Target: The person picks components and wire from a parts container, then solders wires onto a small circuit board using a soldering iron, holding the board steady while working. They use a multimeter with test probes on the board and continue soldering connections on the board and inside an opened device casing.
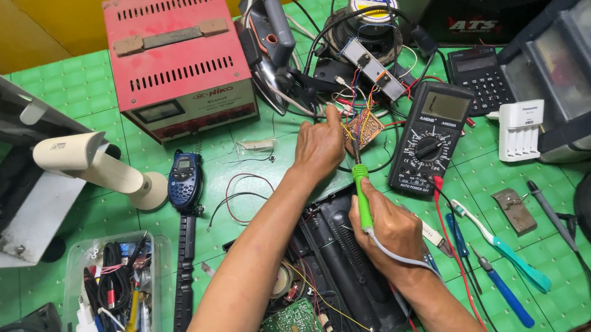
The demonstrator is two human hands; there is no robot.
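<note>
Opened black plastic radio casing (346, 265), with its green circuit board exposed, is lying at the bottom centre of the frame beneath both forearms. Just above it the right hand (390, 230) is gripping a green-handled soldering iron (361, 195) in a closed fist, its tip pointing up at a small brown circuit board (364, 127) near the frame's centre. Fingers of the left hand (319, 146) are pinching that board's edge, steadying it among coloured wires. A black digital multimeter (430, 139) is sitting just right of the board. Judging from this, the hot tip could be slipping onto nearby wire insulation or the left fingers, since everything is crowding so closely.
</note>
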